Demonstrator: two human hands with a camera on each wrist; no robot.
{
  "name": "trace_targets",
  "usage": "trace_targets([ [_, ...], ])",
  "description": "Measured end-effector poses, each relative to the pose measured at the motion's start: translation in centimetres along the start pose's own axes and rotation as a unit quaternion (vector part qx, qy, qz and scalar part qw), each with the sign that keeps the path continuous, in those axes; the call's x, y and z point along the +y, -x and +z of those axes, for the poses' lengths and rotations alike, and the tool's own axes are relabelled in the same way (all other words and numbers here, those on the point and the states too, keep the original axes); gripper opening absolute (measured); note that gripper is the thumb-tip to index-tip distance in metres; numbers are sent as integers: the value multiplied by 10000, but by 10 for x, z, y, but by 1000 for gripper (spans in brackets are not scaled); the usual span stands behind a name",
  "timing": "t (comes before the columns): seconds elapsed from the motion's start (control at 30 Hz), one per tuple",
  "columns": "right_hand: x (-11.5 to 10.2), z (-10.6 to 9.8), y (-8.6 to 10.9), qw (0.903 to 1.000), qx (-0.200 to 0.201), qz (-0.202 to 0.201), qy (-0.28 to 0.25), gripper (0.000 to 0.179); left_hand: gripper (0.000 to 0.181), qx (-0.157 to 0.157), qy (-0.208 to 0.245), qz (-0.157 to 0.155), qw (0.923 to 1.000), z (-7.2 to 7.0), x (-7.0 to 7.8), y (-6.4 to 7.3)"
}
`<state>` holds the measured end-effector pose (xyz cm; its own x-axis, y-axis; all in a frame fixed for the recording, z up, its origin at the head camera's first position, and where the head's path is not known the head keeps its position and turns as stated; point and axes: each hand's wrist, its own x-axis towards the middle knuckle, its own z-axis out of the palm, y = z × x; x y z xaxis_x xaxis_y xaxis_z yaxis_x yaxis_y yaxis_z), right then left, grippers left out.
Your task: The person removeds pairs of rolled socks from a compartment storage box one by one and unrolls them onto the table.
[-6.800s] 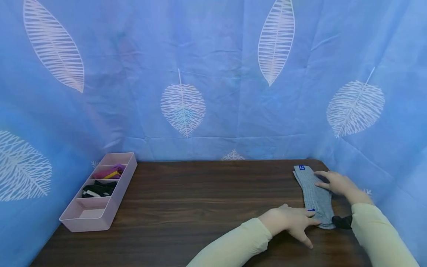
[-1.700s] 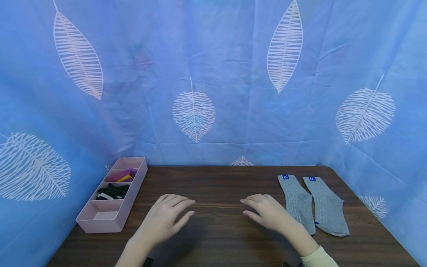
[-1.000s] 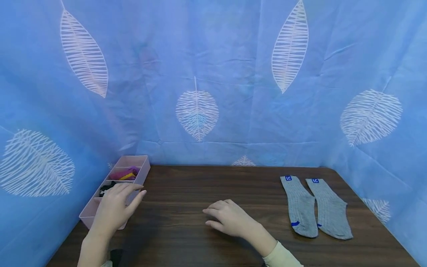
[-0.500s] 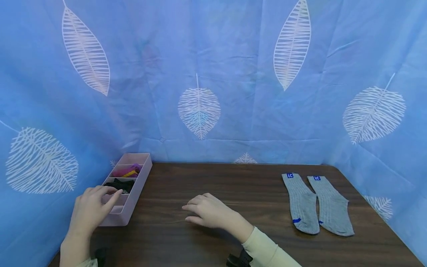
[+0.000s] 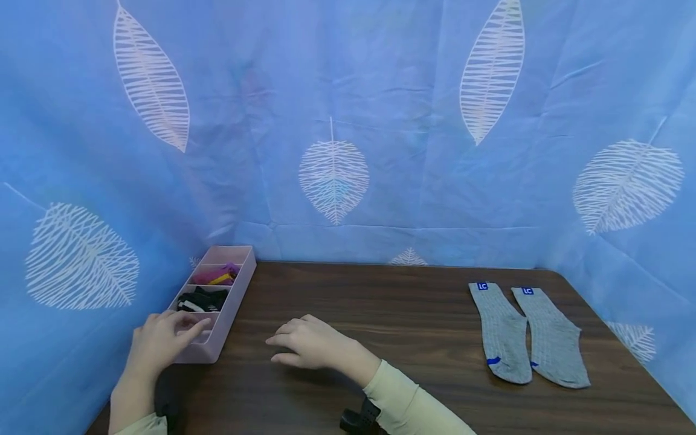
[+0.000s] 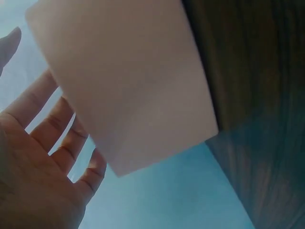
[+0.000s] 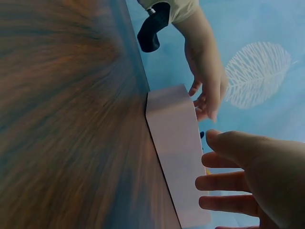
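Note:
My left hand (image 5: pixel 154 344) is over the near end of a pale pink divided storage box (image 5: pixel 234 314), thumb apart, fingers loosely bent at the nearest compartment. In the left wrist view, its fingers (image 6: pixel 52 121) reach behind the rim of the box (image 6: pixel 133 86). My right hand (image 5: pixel 315 344) hovers over the table to the right of the box, fingers extended, holding nothing. Dark folded socks (image 5: pixel 203 299) fill one compartment, and a purple and yellow bundle (image 5: pixel 217 275) lies in the one behind. Two grey socks (image 5: pixel 500 332) lie flat side by side at the right.
The dark wood table (image 5: pixel 380 302) has a rounded far right corner. A blue curtain (image 5: pixel 391 181) with white leaf prints stands behind and along both sides. A black device (image 5: pixel 359 417) is strapped at my right wrist.
Earlier both hands were at the grey socks, which overlapped; now these lie apart. My left hand has moved across to the box's near end, and my right hand has followed leftward.

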<state>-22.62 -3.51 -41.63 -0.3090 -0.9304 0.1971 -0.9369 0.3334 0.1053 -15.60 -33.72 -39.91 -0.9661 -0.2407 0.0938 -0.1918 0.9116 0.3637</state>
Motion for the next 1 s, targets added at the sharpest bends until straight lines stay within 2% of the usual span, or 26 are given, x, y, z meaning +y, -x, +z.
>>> trace_targets([
  [0.3, 3, 2, -33, 9994, -146, 75, -315, 40, 63, -19, 11, 207, 9998, 14, -1, -7],
  [0.57, 5, 6, -56, 9978, -355, 141, -540, 39, 74, -73, -135, -21, 9999, 17, -4, -6],
  [0.77, 7, 12, -77, 9957, -551, 317, -672, 40, 76, -201, -54, -121, 9997, 21, -8, -8],
  [0.9, 9, 19, -91, 9960, -377, 414, -696, 39, 76, -294, -32, -152, 9994, 22, -10, -8],
  [1.0, 11, 24, -102, 9964, -37, 568, -625, 38, 76, -289, -17, -150, 9995, 23, -11, -8],
])
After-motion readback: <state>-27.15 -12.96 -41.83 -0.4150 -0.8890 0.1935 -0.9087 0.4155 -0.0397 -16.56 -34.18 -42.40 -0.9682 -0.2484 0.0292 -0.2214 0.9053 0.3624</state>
